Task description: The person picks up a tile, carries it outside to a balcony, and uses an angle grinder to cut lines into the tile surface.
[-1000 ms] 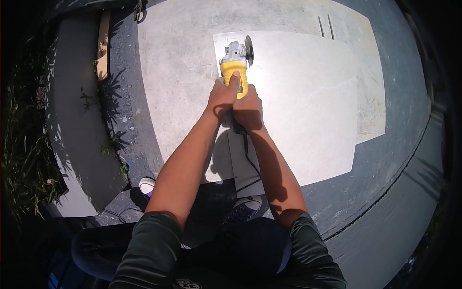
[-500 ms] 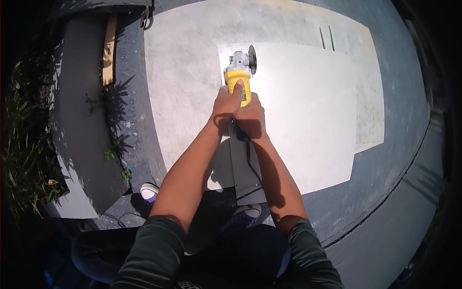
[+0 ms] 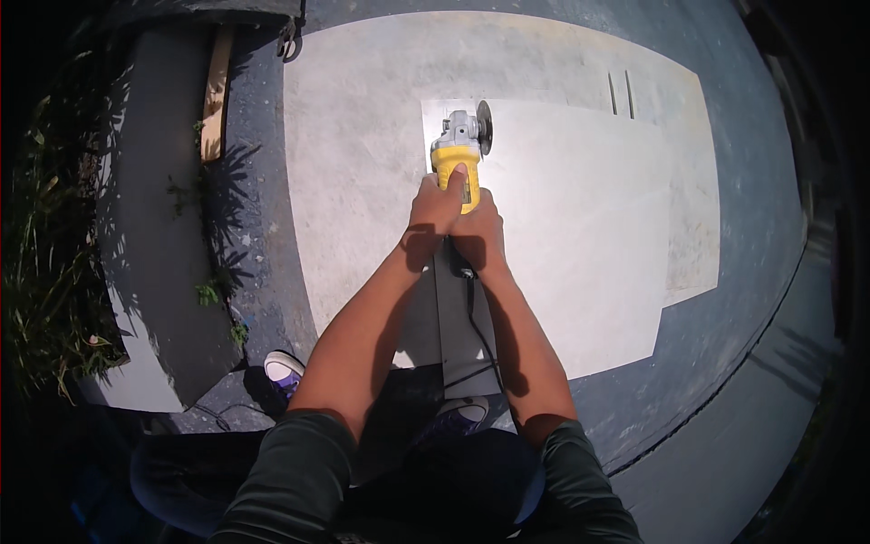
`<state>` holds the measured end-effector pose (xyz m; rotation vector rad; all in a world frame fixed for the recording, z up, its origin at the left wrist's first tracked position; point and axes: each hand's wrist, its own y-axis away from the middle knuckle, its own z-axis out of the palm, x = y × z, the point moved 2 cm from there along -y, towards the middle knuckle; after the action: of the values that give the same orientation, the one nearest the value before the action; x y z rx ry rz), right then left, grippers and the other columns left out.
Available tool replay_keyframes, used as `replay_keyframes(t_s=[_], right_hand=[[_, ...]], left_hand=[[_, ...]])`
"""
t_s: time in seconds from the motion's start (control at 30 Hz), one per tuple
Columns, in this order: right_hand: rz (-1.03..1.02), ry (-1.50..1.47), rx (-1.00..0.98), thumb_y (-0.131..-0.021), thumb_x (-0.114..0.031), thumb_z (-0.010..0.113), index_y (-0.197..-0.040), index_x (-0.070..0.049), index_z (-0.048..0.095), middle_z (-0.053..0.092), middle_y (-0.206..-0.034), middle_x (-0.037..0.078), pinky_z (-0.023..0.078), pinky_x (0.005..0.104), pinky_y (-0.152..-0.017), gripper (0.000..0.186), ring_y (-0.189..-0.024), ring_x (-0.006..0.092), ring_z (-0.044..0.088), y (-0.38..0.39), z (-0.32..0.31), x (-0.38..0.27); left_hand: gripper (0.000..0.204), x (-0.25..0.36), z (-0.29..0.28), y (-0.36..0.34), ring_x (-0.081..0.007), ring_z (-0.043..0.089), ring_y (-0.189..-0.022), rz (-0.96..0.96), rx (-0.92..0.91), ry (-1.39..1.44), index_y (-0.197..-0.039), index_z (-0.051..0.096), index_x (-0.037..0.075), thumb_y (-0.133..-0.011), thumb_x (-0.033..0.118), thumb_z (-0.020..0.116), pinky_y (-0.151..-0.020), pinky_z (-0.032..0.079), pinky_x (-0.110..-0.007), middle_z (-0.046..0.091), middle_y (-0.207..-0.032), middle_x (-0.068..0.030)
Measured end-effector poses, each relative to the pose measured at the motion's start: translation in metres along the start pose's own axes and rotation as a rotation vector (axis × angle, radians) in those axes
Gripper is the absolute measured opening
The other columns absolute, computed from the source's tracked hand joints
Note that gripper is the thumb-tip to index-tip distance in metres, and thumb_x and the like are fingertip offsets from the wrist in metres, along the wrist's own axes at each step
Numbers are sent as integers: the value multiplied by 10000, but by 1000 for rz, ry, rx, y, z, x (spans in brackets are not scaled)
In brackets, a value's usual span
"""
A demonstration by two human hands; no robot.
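Both my hands are closed around a yellow and grey angle grinder [image 3: 456, 156], its head pointing away from me. My left hand [image 3: 435, 207] wraps the left of the body, a thumb lying on top. Behind it, my right hand [image 3: 478, 234] grips the rear. The thin disc [image 3: 486, 127] stands upright on the grinder's right side, over the upper left part of a pale sheet [image 3: 571, 227]; I cannot tell whether it touches. A black cord [image 3: 475, 313] trails from the grinder toward my legs.
Under the pale sheet lies a larger stained board [image 3: 353, 118], with two narrow dark slots or strips [image 3: 622, 93] at its far right. My shoe [image 3: 283, 366] is near its front left. A low grey wall [image 3: 159, 218], a wooden plank [image 3: 216, 95] and plants [image 3: 45, 272] line the left.
The whole view has shifted, so the sheets, grinder and hands appear slightly lower and to the right. My grip and the grinder's place over the sheet look about the same.
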<state>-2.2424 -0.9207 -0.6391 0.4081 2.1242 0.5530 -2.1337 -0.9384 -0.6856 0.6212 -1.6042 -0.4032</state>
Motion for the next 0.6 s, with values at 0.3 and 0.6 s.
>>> replay_keyframes(t_s=[0.3,0.6], right_hand=[[16,3,-20,-847,-479,762,-1231,6,558,725,-1119,270,546,483,-917,652,-1083,441,702,0,1,-4],[23,-16,-22,-858,-483,760,-1227,12,557,731,-1101,263,552,479,-905,651,-1068,436,710,-1,0,-5]], left_hand=[[751,-6,-2,-4,-362,703,-1125,-22,11,19,-1264,594,-92,-987,606,584,-966,535,-423,705,-1180,-269],[735,2,-2,0,-337,694,-1124,-34,-9,50,-1270,590,-95,-1003,590,580,-966,528,-407,699,-1179,-260]])
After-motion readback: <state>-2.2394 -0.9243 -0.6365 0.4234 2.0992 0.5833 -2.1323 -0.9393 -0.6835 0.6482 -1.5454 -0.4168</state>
